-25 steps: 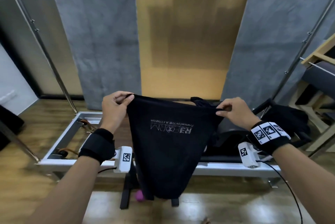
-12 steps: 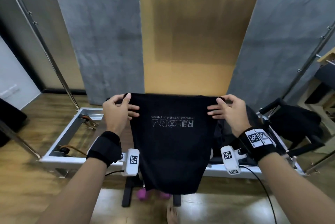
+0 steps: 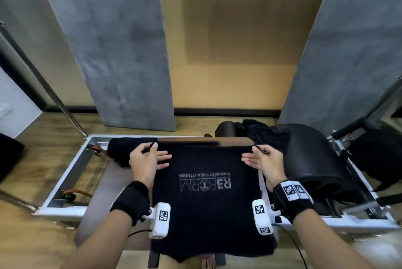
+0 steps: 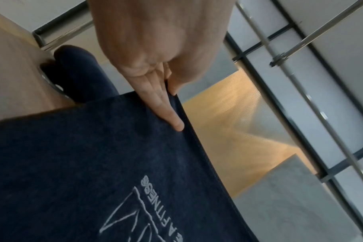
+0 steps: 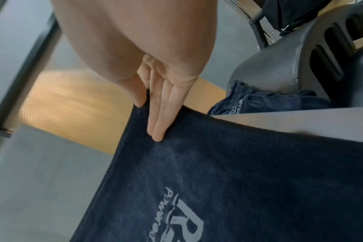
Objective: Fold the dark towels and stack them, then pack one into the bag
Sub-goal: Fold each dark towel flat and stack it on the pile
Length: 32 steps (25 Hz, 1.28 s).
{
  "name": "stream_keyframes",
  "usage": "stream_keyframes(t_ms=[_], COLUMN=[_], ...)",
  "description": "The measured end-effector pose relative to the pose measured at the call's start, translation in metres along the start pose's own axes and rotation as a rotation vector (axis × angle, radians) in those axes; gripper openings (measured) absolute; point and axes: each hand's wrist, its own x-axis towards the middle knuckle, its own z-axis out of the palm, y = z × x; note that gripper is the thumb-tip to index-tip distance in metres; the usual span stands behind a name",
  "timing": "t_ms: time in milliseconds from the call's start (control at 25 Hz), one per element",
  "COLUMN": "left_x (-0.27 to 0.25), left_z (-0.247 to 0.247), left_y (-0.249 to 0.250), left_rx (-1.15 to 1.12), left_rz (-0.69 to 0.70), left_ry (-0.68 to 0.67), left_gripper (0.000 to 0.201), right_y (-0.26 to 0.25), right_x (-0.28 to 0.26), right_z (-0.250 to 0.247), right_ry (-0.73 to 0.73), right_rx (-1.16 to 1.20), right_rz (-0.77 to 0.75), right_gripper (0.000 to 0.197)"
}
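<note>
A dark towel (image 3: pixel 206 203) with a pale printed logo is spread flat in front of me, over the brown board (image 3: pixel 97 192) of the metal frame. Its near edge hangs past the board's front. My left hand (image 3: pixel 148 157) pinches the towel's far left corner, thumb behind and straight fingers on the front (image 4: pixel 172 104). At the far right corner my right hand (image 3: pixel 258 156) pinches it the same way (image 5: pixel 149 117). A second dark towel (image 3: pixel 124 151) lies bunched just left of my left hand. A third towel (image 3: pixel 267 134) lies crumpled at the back right.
A black curved barrel-shaped piece (image 3: pixel 315 160) stands close to my right hand. Beyond it a black bag-like bundle (image 3: pixel 374 155) sits on a dark frame. The white metal frame (image 3: pixel 65 210) surrounds the board. Grey panels and slanted steel poles stand behind.
Both hands have come down and forward with the towel, which hung in the air before and now lies spread over the board. My fingers have straightened along its top edge.
</note>
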Motion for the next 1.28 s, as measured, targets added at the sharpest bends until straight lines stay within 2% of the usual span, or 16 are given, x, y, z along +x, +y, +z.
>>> stream_keyframes(t_ms=[280, 440, 560, 680, 800, 920, 1000, 1160, 1280], left_x=[0.098, 0.121, 0.111, 0.084, 0.049, 0.006, -0.026, -0.085, -0.115], left_z=[0.048, 0.069, 0.07, 0.06, 0.043, 0.012, -0.013, -0.054, -0.076], left_y=[-0.044, -0.064, -0.075, -0.074, -0.074, -0.079, -0.087, -0.098, -0.101], left_rx=[0.037, 0.099, 0.149, 0.228, 0.344, 0.469, 0.508, 0.581, 0.756], left_rz=[-0.075, -0.187, -0.202, -0.061, 0.044, 0.073, 0.086, 0.125, 0.189], left_ry=[0.092, 0.119, 0.11, 0.031, -0.02, -0.086, -0.136, -0.205, -0.231], left_gripper=[0.006, 0.003, 0.03, 0.046, 0.033, 0.008, 0.01, 0.013, 0.018], right_y=[0.026, 0.041, 0.049, 0.045, 0.041, 0.045, 0.051, 0.069, 0.081], right_x=[0.099, 0.127, 0.124, 0.103, 0.064, 0.007, -0.034, -0.104, -0.142], right_z=[0.024, 0.031, 0.031, 0.027, 0.024, 0.018, 0.011, -0.008, -0.024], right_ry=[0.106, 0.15, 0.155, 0.154, 0.119, 0.031, 0.007, 0.004, 0.055], right_rx=[-0.031, -0.089, -0.099, -0.107, -0.122, -0.19, -0.26, -0.483, -0.815], right_rz=[0.108, 0.182, 0.168, 0.07, 0.04, 0.057, 0.087, 0.129, 0.099], right_gripper=[0.007, 0.009, 0.012, 0.031, 0.032, 0.019, 0.014, 0.009, 0.01])
